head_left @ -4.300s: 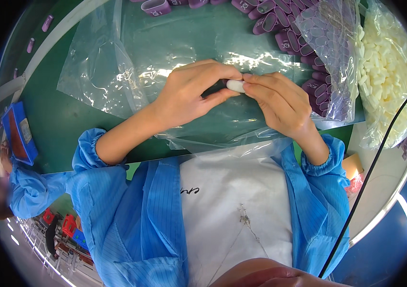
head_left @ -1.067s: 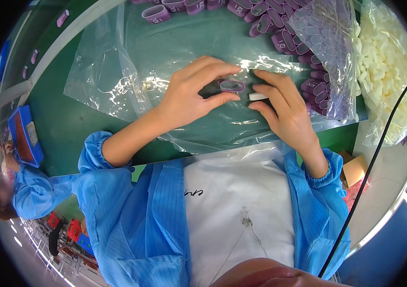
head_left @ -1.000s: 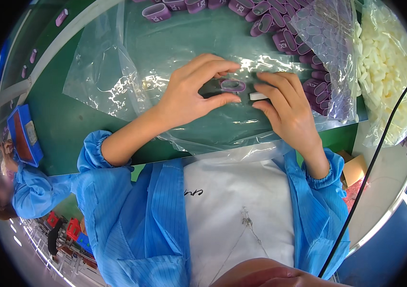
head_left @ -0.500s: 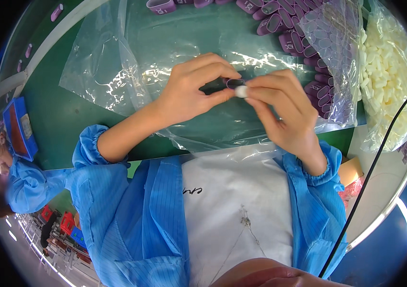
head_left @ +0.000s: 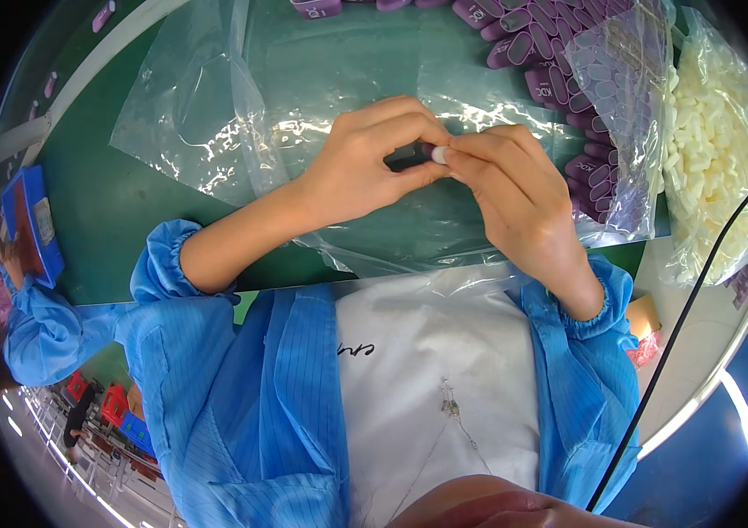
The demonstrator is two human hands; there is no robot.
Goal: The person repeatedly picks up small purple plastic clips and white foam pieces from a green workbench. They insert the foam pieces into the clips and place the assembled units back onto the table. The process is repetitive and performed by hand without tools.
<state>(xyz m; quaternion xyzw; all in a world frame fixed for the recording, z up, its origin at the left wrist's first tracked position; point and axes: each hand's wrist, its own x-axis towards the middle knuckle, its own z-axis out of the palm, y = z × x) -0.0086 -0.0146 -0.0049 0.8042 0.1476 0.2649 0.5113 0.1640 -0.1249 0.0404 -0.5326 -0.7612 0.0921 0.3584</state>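
Above the middle of the table, my left hand (head_left: 365, 163) pinches a small purple oval casing (head_left: 427, 150) between thumb and fingers; most of it is hidden by the fingers. Against it, my right hand (head_left: 523, 185) pinches a small white piece (head_left: 439, 155) at the casing's open end. How far the white piece sits inside cannot be made out. Below both hands a clear plastic sheet (head_left: 339, 97) lies on the green table. Many hollow purple casings (head_left: 543, 86) are heaped at the far right, beyond my right hand.
A clear bag of cream-white pieces (head_left: 715, 132) stands at the right, beside plastic over the casings. A black cable (head_left: 699, 286) crosses the right side. At the left are a blue bin (head_left: 47, 231) and a co-worker's blue sleeve (head_left: 44, 339).
My right hand has closed in on my left, and its fingertips now press the white piece against the casing. The co-worker's hand at the left has shifted slightly.
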